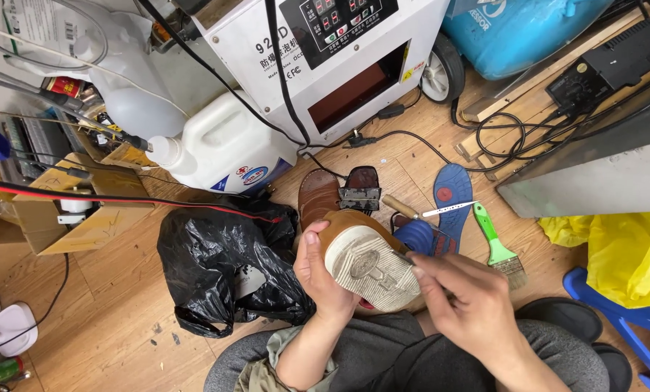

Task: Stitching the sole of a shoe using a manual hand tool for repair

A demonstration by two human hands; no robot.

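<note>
Knees in grey trousers (383,356) fill the bottom edge of my view, with a dark slipper (557,313) beside the right one. Just above them, my left hand (323,272) is wrapped around a brown shoe (361,258), thumb on the near edge and fingers behind; the shoe is turned over, so its pale, patterned sole faces me, heel end toward the lap. My right hand (464,301) sits at the sole's right edge, fingers pinched together against the rim; I cannot tell whether a tool is held in that pinch. The 2 hands are close, both on the 1 shoe.

To the left, touching the shoe's side, lies a crumpled black plastic bag (230,265) on the wooden floor (107,290). To the right I record a brush with a green handle (498,247), bristles toward me, and a blue insole (452,196) with a thin white strip (448,210) laid across it. Beyond the held shoe stands a second brown shoe (318,196), next to a small dark metal fixture (360,190).

Further out: a white plastic jug (223,149), a white machine with a control panel (339,58), an open cardboard box (71,210) at left, black cables, a blue tank (521,29), and yellow plastic sheeting (623,254) at right.
</note>
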